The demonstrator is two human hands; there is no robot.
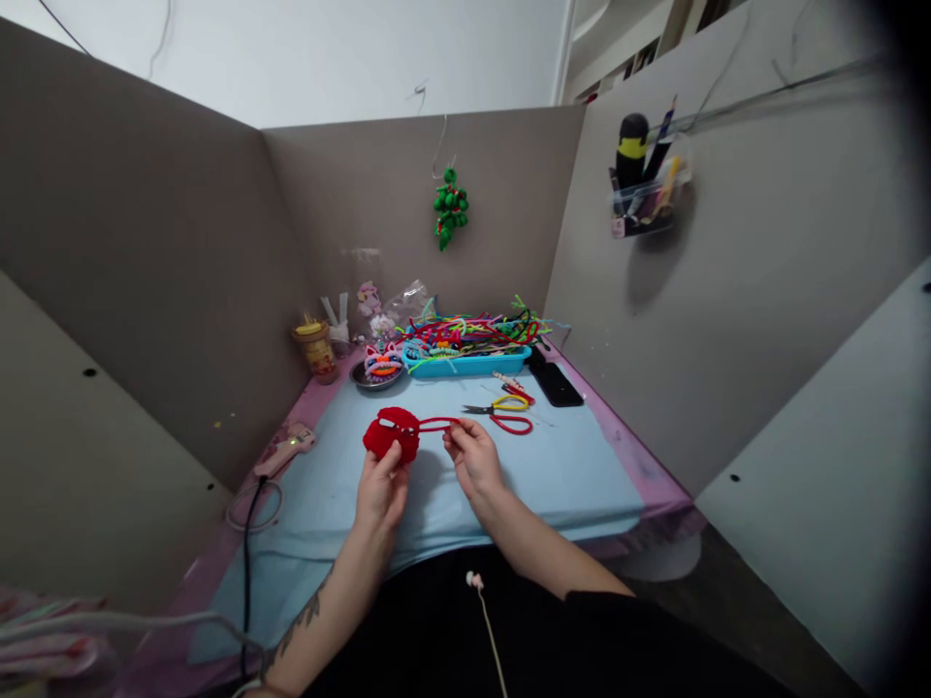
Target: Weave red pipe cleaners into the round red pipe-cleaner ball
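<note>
A fuzzy red piece [393, 436], rounded with a gap near its top, is held up above the blue cloth by my left hand [384, 488], its thumb on the front. Two red strands [436, 424] run from the piece's right side to my right hand [472, 454], whose fingers pinch their far end. Both hands are closed. Just beyond my right hand lie scissors [501, 409] with yellow and red handles, blades pointing left.
A blue tray [469, 364] heaped with colourful stems stands at the back, beside a metal bowl [376, 376] holding a colourful figure. A black phone [559, 384] lies right, a pink corded tool [287, 450] left. Grey partitions [422, 155] surround the table.
</note>
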